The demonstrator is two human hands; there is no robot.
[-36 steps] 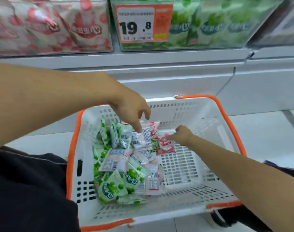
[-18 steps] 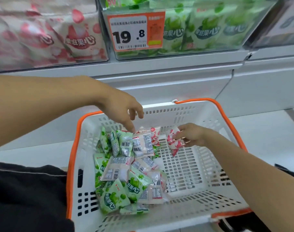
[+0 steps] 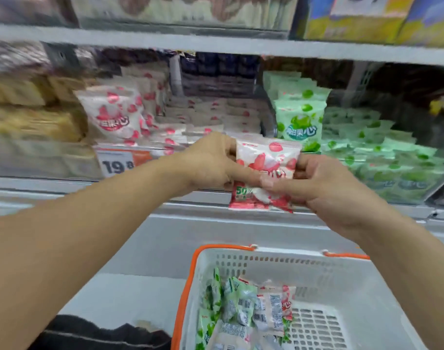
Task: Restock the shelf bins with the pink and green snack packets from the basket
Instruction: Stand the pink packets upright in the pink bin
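Moved since half a second ago: your view has lifted from the basket to the shelf, and both hands have risen with a pink snack packet (image 3: 265, 173), now held mid-frame in front of the bins.

Shelf bins: pink bin (image 3: 190, 122) centre-left, already well stocked; green bin (image 3: 367, 147) at right, likewise. A price tag (image 3: 120, 164) reading 19.8 sits at the pink bin's front, left of centre.

Basket (image 3: 317, 263): white with orange rim, lower centre-right, with green packets (image 3: 238, 299) and pink ones heaped at its left side. Much remains to restock.

Left hand (image 3: 211, 160): fingers curled, pinching the packet's left edge.

Right hand (image 3: 324, 188): thumb and fingers pinching its right edge.

Judgement: the packet is just short of the pink bin; placing it there comes next.
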